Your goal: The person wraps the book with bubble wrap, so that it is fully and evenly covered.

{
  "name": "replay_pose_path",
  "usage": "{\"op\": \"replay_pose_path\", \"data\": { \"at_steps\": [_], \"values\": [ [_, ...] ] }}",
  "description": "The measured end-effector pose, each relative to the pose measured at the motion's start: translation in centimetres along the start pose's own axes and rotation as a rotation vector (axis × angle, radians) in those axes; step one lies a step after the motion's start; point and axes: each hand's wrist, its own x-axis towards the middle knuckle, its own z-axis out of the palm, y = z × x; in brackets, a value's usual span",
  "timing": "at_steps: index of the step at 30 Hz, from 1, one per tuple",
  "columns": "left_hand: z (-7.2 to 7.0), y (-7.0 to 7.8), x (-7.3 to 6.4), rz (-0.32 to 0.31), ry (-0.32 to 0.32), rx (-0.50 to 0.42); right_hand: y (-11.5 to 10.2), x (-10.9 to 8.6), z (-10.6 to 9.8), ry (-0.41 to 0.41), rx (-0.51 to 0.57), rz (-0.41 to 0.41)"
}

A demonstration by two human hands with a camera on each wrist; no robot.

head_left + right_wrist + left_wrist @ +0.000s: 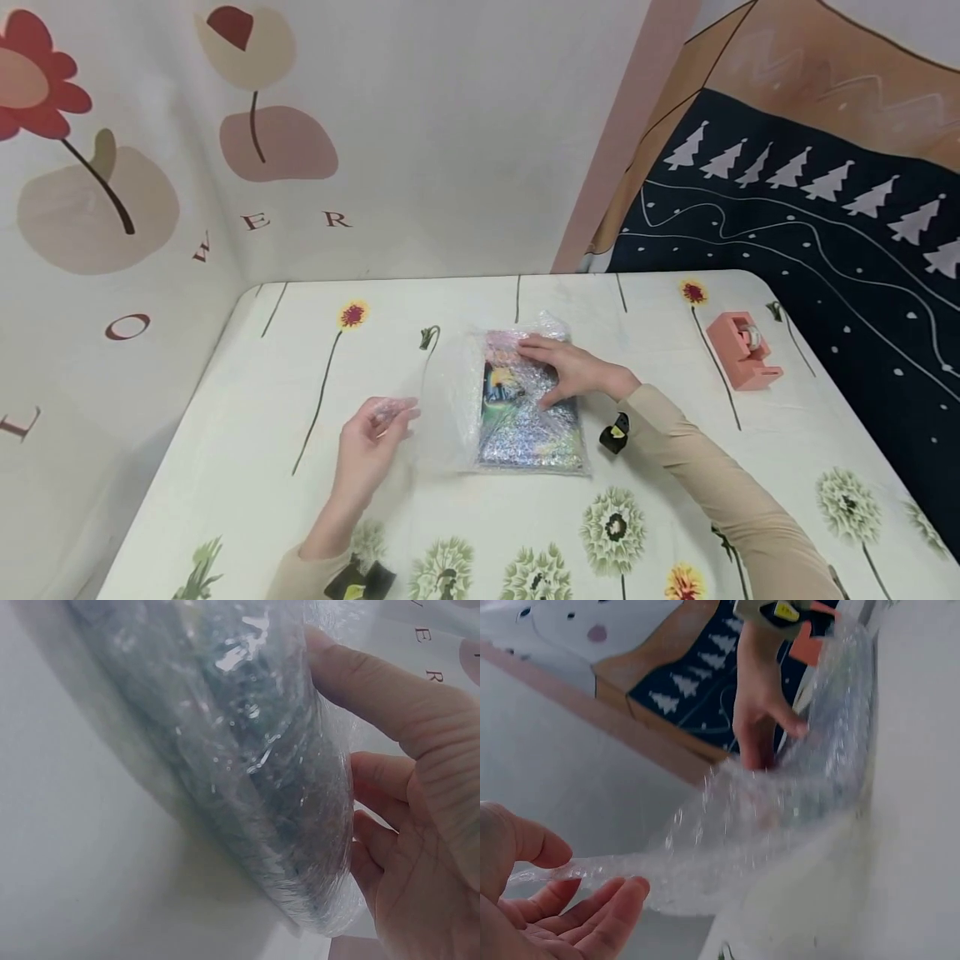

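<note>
Head view: both hands over the white floral table (pixel 247 400), working one wrapped package (pixel 528 433). Package lies flat around mid-table, long side running near to far, colourful print showing through bubble wrap (pixel 446 400); a loose flap extends off its left side.

Left hand (pixel 372 437): left of the package and apart from it. Forearm comes in from the near edge, left of centre, angled far and slightly right. Thumb and fingers pinch the outer end of the flap. Left wrist view confirms: thumb on one side of the film, fingers on the other, the sheet running from the pinch across to the package.

Right hand (pixel 573 371): on the package, toward its far right part. Forearm enters from the near right, running far and left. Thumb is spread well away from the fingers, fingers reaching left across the top. Right wrist view has the thumb and fingertips against the wrap; hand laid on, not wrapped round it.

Beige sleeves (pixel 701 467) on both arms, black band (pixel 615 433) by the right cuff. Pink tape dispenser (pixel 742 354) sits at far right, well apart from both hands.
</note>
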Motion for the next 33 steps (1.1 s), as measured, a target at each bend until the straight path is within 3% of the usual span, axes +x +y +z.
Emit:
{"op": "replay_pose_path", "data": {
  "at_steps": [4, 12, 18, 27, 33],
  "values": [
    [2.1, 0.9, -0.3, 0.168, -0.015, -0.008, 0.0, 0.0, 0.0, 0.004, 0.002, -0.004],
    [6.7, 1.5, -0.6, 0.483, -0.058, 0.110, -0.2, 0.0, -0.1, 0.010, -0.008, 0.007],
    [10.1, 1.5, -0.7, 0.600, -0.097, 0.166, -0.4, 0.1, -0.2, 0.018, -0.013, 0.013],
    [14.1, 0.5, -1.4, 0.791, -0.058, 0.503, -0.2, 0.6, -0.4, 0.024, -0.074, -0.055],
    [15.6, 0.2, -2.2, 0.805, -0.077, 0.688, -0.2, 0.6, -0.6, 0.002, -0.083, -0.032]
  ]
}}
